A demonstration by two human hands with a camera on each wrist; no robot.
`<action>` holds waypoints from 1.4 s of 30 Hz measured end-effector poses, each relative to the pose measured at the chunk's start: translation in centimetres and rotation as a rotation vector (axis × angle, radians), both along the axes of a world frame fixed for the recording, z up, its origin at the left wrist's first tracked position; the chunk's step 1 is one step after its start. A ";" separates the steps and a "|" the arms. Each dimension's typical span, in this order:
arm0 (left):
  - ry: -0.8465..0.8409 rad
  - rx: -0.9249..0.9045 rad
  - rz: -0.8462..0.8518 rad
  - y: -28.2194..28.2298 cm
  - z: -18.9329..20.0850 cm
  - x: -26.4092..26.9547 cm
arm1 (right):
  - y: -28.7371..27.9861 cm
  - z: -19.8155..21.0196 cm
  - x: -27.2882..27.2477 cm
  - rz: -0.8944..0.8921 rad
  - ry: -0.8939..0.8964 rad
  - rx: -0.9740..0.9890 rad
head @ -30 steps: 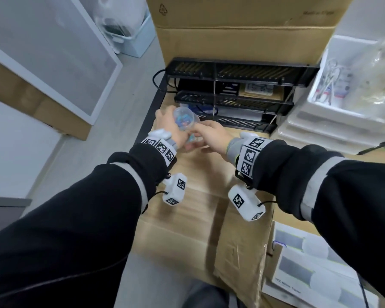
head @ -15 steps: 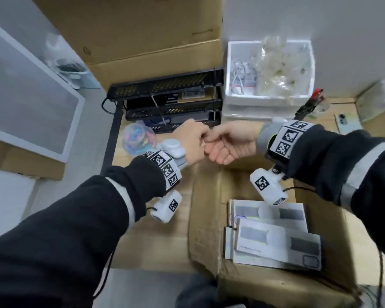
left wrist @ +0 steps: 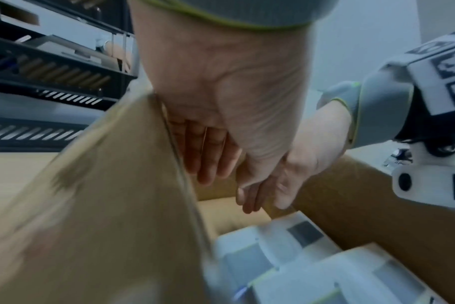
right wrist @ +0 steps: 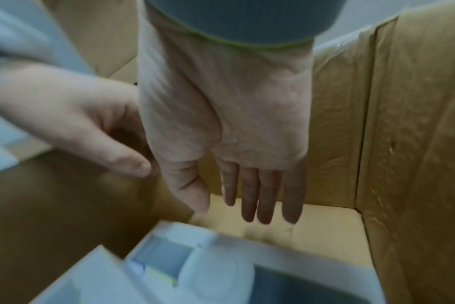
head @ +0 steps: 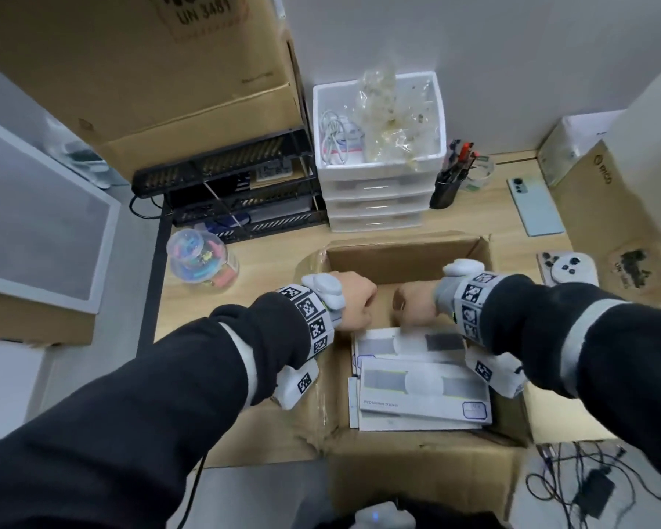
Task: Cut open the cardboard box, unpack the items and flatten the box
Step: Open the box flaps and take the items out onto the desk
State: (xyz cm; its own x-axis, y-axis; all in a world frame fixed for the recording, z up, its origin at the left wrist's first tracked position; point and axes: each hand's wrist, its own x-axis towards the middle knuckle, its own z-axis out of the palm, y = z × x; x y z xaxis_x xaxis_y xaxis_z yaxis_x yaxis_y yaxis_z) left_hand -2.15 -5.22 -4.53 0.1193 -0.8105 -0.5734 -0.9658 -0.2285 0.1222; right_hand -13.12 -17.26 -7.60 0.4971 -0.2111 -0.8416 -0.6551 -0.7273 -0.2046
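Both hands empty, fingers loose: left hand (head: 353, 299) and right hand (head: 416, 305) hang inside opened cardboard box (head: 409, 257) on tabletop (head: 268, 299); white product boxes (head: 424, 391) remain inside; best bet: slide fingers under top one, lift level.

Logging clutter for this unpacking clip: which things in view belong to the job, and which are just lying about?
Job:
- open cardboard box
- white product boxes still inside it
- clear jar of coloured bits, standing on the desk left of the box
- left hand and right hand, both empty, reaching in

Lying about:
- white drawer unit
- black paper tray
- pen cup
- phone
- white controller
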 end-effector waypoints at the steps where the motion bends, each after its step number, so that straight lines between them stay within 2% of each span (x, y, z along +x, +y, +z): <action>1: -0.039 0.031 -0.033 0.1 -0.3 -0.4 | 0.4 -0.9 -0.4 0.018 0.022 -0.019; 3: -0.096 0.030 -0.098 0.5 -0.4 -0.6 | 1.3 -2.4 -0.6 0.041 0.093 0.023; 5: -0.085 -0.081 -0.107 1.0 -0.8 -0.3 | 1.6 -3.5 -0.5 0.014 0.199 0.119; 7: -0.036 -0.227 -0.038 1.4 -1.0 0.0 | 1.6 -4.0 -0.8 -0.022 0.276 0.217; 8: -0.010 -0.276 0.016 1.5 -1.2 0.0 | 1.4 -4.7 -1.1 -0.045 0.251 0.230; 10: 0.030 -0.336 0.107 1.6 -1.3 -0.3 | 1.0 -6.2 -1.5 -0.052 0.229 0.176; 11: 0.043 -0.348 0.141 1.6 -1.2 -0.5 | 1.1 -6.5 -1.5 -0.028 0.275 0.179; 13: 0.067 -0.388 0.199 1.6 -1.3 -0.8 | 1.4 -6.4 -1.2 0.012 0.327 0.228; 16: 0.095 -0.448 0.281 1.8 -1.6 -1.2 | 1.7 -5.0 -1.0 0.092 0.280 0.104; 19: 0.120 -0.462 0.282 1.8 -2.0 -2.0 | 1.7 -5.4 -1.5 0.150 0.282 0.023; 22: 0.135 -0.466 0.282 1.5 -2.3 -2.8 | 1.0 -7.3 -2.3 0.148 0.287 0.032; 25: 0.134 -0.466 0.285 1.1 -2.3 -3.4 | 0.6 -7.0 -3.2 0.132 0.275 0.060; 28: 0.140 -0.466 0.283 0.8 -1.7 -3.7 | 0.3 -4.5 -3.1 0.112 0.220 0.079; 34: 0.105 -0.408 0.236 1.0 -1.0 -3.4 | -1.2 3.4 -1.5 0.196 0.125 -0.006; 36: 0.180 -0.320 0.302 0.6 -0.2 -3.4 | -1.8 5.9 -1.1 0.240 0.092 -0.005; 38: 0.327 -0.234 0.408 -0.2 0.8 -3.3 | -2.6 8.1 -0.8 0.274 0.069 -0.002; 42: 0.468 -0.227 0.557 -1.1 3.9 -1.4 | -3.7 12.0 -0.3 0.303 0.048 -0.063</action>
State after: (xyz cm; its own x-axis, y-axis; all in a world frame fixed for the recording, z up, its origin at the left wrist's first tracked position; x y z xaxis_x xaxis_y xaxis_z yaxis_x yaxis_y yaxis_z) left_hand -3.55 -6.27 -0.63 0.3304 -0.8059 -0.4913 -0.5514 -0.5873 0.5924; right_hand -13.41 -20.97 4.45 0.5057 -0.1115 -0.8555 -0.4144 -0.9011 -0.1275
